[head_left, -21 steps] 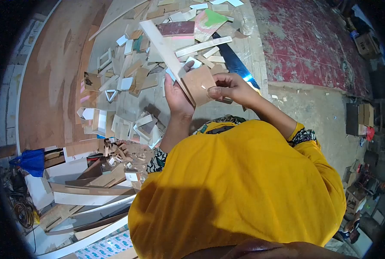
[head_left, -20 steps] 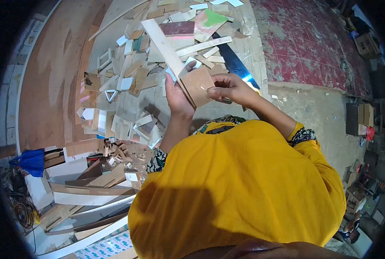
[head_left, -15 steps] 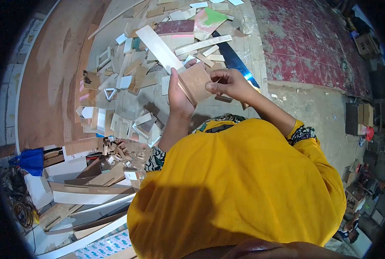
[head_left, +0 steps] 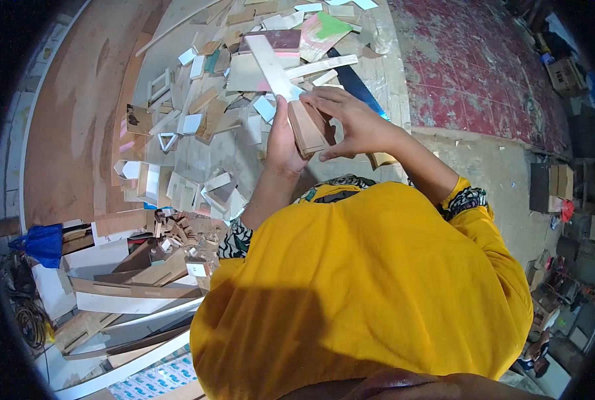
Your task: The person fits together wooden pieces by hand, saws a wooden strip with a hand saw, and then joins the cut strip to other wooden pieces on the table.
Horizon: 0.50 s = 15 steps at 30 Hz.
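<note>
My left hand is closed around a small brown wooden block and the lower end of a long pale wooden strip. The block is tilted, its narrow layered edge facing up, and the strip points away from me. Over the block's right side curves my right hand, its fingertips at the upper end and its thumb by the lower corner. Part of the block is hidden by these fingers. Just beyond the right hand lies a handsaw with a dark blade.
Wood offcuts are scattered over the worktable. A pink and green piece lies at the back. Left stands a large brown board; below it are stacked panels and a blue bag. Red flooring spreads at right.
The block has turned from showing its broad face to its edge. The pale strip has swung more upright. My right hand has shifted from pinching the block's right edge to spanning its ends.
</note>
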Available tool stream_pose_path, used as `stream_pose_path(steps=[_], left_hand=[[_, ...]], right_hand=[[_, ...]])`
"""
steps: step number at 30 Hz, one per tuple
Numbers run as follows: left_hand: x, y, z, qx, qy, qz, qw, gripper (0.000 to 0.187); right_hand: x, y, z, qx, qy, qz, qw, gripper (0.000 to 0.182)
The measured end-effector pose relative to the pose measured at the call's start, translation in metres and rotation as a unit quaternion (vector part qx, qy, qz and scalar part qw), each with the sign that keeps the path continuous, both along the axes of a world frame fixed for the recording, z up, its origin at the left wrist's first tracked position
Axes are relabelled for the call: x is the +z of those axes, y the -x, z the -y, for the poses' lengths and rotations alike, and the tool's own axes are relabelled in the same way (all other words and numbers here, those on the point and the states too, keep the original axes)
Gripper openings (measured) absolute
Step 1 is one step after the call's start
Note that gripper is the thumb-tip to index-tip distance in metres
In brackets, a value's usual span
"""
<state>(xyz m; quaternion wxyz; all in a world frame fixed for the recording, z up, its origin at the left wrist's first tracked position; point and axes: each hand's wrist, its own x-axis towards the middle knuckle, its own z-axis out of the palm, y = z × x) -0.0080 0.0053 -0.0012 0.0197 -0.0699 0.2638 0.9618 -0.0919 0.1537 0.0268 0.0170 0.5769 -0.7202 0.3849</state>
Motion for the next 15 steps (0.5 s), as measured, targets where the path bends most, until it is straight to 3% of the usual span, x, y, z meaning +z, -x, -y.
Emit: stream_pose_path(steps=[5, 9, 10, 11, 12, 14, 15], left_hand=[[0.015, -0.005, -0.003, -0.049, -0.089, -0.053, 0.993, 0.062], [0.012, -0.001, -0.002, -0.031, -0.022, 0.019, 0.999, 0.065], [0.015, -0.002, -0.002, -0.023, 0.015, 0.03, 0.999, 0.062], [0.017, -0.003, -0.002, -0.014, 0.052, 0.039, 0.998, 0.06], [0.014, -0.003, 0.001, -0.016, 0.051, 0.036, 0.998, 0.06], [0.005, -0.006, 0.01, -0.016, 0.023, 0.039, 0.999, 0.057], [0.007, -0.007, 0.012, -0.033, 0.017, 0.017, 0.999, 0.057]], right_hand=[[0.001, 0.003, -0.001, 0.027, -0.047, 0.088, 0.995, 0.091], [-0.004, 0.006, -0.006, 0.06, -0.05, 0.164, 0.983, 0.092], [-0.011, 0.005, -0.008, 0.113, 0.008, 0.368, 0.923, 0.089], [-0.014, 0.005, -0.009, 0.16, 0.067, 0.553, 0.815, 0.085], [-0.011, 0.002, -0.01, 0.158, 0.067, 0.551, 0.817, 0.085], [-0.005, -0.005, -0.012, 0.228, 0.251, 0.755, 0.561, 0.084], [-0.008, -0.003, -0.013, 0.229, 0.271, 0.753, 0.554, 0.085]])
